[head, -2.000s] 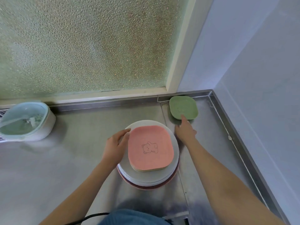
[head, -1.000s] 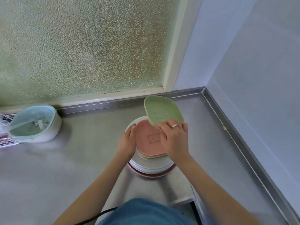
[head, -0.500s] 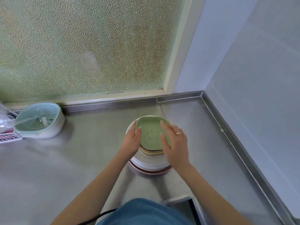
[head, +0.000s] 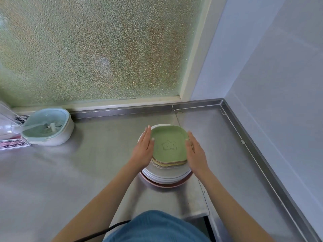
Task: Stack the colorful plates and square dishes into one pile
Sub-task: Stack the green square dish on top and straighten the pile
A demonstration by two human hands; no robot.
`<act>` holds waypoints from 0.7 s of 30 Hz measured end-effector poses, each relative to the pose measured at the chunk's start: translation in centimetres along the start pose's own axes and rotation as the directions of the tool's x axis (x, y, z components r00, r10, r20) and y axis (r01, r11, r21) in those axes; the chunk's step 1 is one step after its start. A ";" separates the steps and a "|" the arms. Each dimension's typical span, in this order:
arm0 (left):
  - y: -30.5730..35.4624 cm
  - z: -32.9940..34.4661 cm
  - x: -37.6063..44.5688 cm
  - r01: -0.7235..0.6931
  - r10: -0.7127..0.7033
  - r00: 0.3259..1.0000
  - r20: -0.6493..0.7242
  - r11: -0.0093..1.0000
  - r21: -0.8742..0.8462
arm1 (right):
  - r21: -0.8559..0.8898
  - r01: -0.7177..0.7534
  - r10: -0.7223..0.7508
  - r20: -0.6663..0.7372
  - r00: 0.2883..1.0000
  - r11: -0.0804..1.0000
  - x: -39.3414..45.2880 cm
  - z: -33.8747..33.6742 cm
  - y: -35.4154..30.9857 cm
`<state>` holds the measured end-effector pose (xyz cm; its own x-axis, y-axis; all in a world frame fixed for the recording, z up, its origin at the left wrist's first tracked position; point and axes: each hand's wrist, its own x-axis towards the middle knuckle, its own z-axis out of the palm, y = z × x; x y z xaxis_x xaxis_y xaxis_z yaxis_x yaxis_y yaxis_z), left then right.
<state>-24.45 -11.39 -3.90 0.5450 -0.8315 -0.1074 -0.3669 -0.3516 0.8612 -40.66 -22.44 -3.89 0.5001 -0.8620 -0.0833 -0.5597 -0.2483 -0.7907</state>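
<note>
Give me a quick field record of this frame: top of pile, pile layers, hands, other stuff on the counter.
top of pile: green square dish, bear outline drawn inside
below it: pastel square dishes, then white round plates, pink plate at bottom
left hand: open, flat by the pile's left side
right hand: open, flat by the right side, ring on a finger
surface: steel counter
elsewhere: lidded mint container at far left, wire rack beside it

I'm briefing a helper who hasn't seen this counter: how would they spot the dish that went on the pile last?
On the steel counter under the frosted window, one pile of plates stands between the left hand and right hand. Its top piece is the green square dish, with a small bear outline at its centre, above pastel dishes and wider white round plates.
</note>
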 end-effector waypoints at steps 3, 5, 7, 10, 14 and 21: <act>-0.5 0.3 -1.3 0.092 -0.102 0.992 -0.077 0.988 -0.125 | 0.178 -0.163 0.172 -0.038 0.984 0.971 0.2 -0.7 1.8; -0.8 0.8 -2.7 0.161 -0.192 0.976 -0.102 0.955 -0.249 | 0.230 -0.257 0.262 0.009 0.965 0.939 0.6 -0.8 3.1; -1.2 1.5 -4.0 0.210 -0.235 0.969 -0.081 0.947 -0.244 | 0.276 -0.297 0.291 0.062 0.955 0.914 1.1 -0.7 3.8; -1.8 2.5 -5.7 0.190 -0.195 0.980 -0.035 0.976 -0.105 | 0.325 -0.309 0.286 0.118 0.951 0.894 2.1 0.4 4.0; -2.2 2.8 -6.7 0.133 -0.136 0.990 -0.046 0.989 -0.064 | 0.399 -0.308 0.303 0.077 0.950 0.864 2.0 1.8 3.9; -4.4 1.4 -6.7 0.153 -0.155 0.982 -0.110 0.988 -0.030 | 0.413 -0.309 0.327 0.028 0.945 0.857 1.5 3.9 2.9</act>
<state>-27.54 -4.91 -7.73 0.6753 -0.7141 -0.1844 -0.2562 -0.4616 0.8493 -38.92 -22.70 -8.67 0.3077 -0.8831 -0.3542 -0.3614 0.2359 -0.9021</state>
